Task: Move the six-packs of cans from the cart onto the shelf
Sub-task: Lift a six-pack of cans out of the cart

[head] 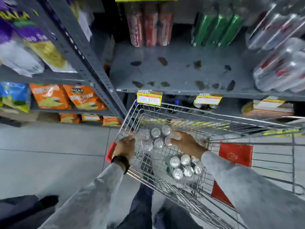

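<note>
Looking down from the head camera, I see a wire cart (189, 113) at lower centre holding two six-packs. My left hand (125, 145) and right hand (185, 141) press against opposite sides of the upper six-pack (156, 138), fingers curled around it, still inside the cart. The lower six-pack (184, 166) sits just below, partly cut off by my right sleeve (239, 182). At upper centre the grey shelf (181, 71) lies bare and stained, with blurred red cans (150, 25) behind. Price tags (149, 98) are unreadable.
</note>
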Action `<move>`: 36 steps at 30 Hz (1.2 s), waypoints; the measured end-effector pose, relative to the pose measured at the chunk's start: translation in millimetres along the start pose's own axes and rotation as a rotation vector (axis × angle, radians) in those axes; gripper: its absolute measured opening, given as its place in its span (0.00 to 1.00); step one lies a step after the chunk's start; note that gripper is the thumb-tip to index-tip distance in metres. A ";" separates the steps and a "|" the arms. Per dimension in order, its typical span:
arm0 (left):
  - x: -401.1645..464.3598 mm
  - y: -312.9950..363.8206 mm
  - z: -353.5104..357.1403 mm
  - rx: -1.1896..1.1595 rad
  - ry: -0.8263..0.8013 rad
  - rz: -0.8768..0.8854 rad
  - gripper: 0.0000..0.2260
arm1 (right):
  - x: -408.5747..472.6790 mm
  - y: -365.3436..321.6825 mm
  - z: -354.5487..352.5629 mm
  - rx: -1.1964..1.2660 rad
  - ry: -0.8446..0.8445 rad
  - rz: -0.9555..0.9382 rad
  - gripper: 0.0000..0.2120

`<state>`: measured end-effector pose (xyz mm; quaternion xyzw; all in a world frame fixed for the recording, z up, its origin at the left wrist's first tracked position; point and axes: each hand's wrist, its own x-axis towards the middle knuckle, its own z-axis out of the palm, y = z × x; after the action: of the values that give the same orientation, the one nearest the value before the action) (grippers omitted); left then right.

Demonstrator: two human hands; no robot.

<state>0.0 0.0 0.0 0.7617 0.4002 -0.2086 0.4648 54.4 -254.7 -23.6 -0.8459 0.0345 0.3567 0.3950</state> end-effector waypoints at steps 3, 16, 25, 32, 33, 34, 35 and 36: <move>34.6 3.3 22.4 -0.100 -0.134 -0.093 0.13 | 38.4 10.1 11.4 0.219 0.056 0.166 0.21; 64.9 -12.0 50.3 -0.324 -0.181 -0.248 0.15 | 83.6 24.3 32.5 0.629 0.213 0.469 0.08; -34.0 23.4 -3.5 -0.317 -0.184 0.005 0.18 | -32.3 -23.6 -6.7 0.655 0.242 0.351 0.09; -113.4 93.0 -74.9 -0.467 -0.192 0.231 0.21 | -133.5 -113.5 -82.6 0.739 0.261 0.069 0.20; -121.3 105.1 -84.7 -0.507 -0.226 0.269 0.22 | -142.6 -127.1 -93.8 0.736 0.247 0.015 0.21; -127.4 117.1 -93.7 -0.539 -0.246 0.307 0.20 | -149.3 -140.2 -104.4 0.723 0.232 -0.036 0.21; -130.9 129.7 -101.9 -0.564 -0.248 0.347 0.17 | -152.0 -152.4 -114.7 0.715 0.228 -0.079 0.21; -132.2 142.9 -109.0 -0.578 -0.242 0.388 0.16 | -152.0 -164.1 -125.0 0.714 0.236 -0.108 0.21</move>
<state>30.6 5.0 220.9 0.6303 0.2330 -0.0836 0.7359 69.3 -262.7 232.1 -0.6908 0.1572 0.2012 0.6764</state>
